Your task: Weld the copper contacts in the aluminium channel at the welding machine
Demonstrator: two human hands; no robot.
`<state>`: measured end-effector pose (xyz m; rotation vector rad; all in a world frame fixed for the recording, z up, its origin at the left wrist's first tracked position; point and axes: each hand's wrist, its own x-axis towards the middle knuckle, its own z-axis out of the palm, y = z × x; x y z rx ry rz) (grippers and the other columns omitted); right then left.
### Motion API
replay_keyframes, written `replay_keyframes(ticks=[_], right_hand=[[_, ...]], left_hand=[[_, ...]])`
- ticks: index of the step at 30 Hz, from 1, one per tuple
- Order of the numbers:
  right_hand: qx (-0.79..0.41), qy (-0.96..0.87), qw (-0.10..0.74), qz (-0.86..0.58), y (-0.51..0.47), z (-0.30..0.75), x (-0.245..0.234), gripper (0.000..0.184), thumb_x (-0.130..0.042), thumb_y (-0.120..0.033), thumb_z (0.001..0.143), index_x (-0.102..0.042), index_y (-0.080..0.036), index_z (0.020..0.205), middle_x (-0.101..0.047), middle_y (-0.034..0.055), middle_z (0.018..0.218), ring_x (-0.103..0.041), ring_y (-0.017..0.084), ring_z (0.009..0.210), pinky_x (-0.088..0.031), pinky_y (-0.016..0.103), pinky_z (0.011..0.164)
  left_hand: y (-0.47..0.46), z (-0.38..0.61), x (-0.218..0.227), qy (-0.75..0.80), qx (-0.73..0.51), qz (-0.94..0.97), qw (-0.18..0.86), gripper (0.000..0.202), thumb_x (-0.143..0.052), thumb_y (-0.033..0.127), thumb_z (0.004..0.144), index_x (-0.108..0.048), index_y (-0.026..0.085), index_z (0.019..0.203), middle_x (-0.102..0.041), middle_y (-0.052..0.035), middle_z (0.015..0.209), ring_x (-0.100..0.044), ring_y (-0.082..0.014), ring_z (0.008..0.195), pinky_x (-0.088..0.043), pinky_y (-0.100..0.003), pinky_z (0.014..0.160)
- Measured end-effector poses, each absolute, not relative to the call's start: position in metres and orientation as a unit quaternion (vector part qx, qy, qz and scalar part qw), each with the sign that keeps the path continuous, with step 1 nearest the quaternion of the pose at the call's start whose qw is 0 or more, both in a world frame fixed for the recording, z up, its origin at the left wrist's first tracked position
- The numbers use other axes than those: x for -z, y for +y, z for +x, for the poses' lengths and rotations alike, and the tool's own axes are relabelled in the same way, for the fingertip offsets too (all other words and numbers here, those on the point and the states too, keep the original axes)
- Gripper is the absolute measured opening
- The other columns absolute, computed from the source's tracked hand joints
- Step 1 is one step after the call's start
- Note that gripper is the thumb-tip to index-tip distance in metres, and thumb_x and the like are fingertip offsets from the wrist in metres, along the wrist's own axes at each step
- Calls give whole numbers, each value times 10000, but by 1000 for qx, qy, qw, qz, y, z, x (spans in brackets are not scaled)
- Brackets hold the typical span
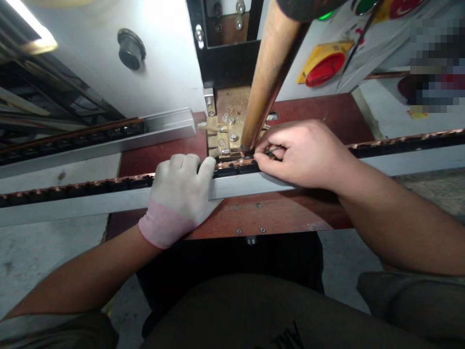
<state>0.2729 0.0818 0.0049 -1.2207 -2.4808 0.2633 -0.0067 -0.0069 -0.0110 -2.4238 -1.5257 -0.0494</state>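
A long aluminium rail (250,185) with black pieces and a copper strip (232,165) along its top lies across the red-brown bench. My left hand (181,189), in a white glove with a pink cuff, is wrapped over the rail left of the middle. My bare right hand (305,155) is closed in a pinch at the rail's top edge. Between its fingers shows part of a thin dark piece (274,151), mostly hidden. Just left of those fingertips, a thick copper rod (269,72) comes down at a slant, its tip close to the copper strip.
Behind the rail sits a brass block (232,128) with bolts and fittings. A second rail (163,127) lies at the back left. On the white machine panel are a red rotary switch (325,69) and a black knob (131,50). The red-brown bench (279,213) has a front edge near my body.
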Motion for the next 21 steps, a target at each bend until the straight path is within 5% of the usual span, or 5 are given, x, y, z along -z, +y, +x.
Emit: replay_keyframes(ticks=[3,6,11,21], right_hand=[[-96,-880,192,-424,83,275,-3,196,-719,-287,1016,-903,-290,949,-818,43,773,-768,291,724,-534,463,726],[-103,-885,195,-410,83,276,-4,210,-718,-287,1027,-917,-286,962,-866,49,837,-799,288,749,-556,462,729],[-96,-883,215,-405,82,278,-6,225,-718,-280,1048,-936,-290,997,-924,64,964,-869,329,852,-609,492,771],[-87,-873,220,-426,80,280,-8,173,-769,-281,1049,-928,-295,983,-922,71,968,-880,359,863,-654,522,779]], left_hand=[[-8,-6,8,-525,7,-841,133,711,-733,734,1085,-759,184,1534,-744,-178,1107,-688,-411,1033,-425,-472,783],[-11,-4,1,-534,-18,-837,118,664,-753,665,1109,-728,253,1629,-743,-153,1132,-688,-381,1050,-413,-450,802],[-13,-2,1,-533,-9,-838,116,536,-760,437,1110,-742,268,1618,-739,-144,1178,-694,-356,1085,-419,-439,824],[-10,-4,8,-531,-1,-840,111,610,-782,529,1076,-742,250,1617,-725,-162,1190,-693,-397,1093,-437,-458,838]])
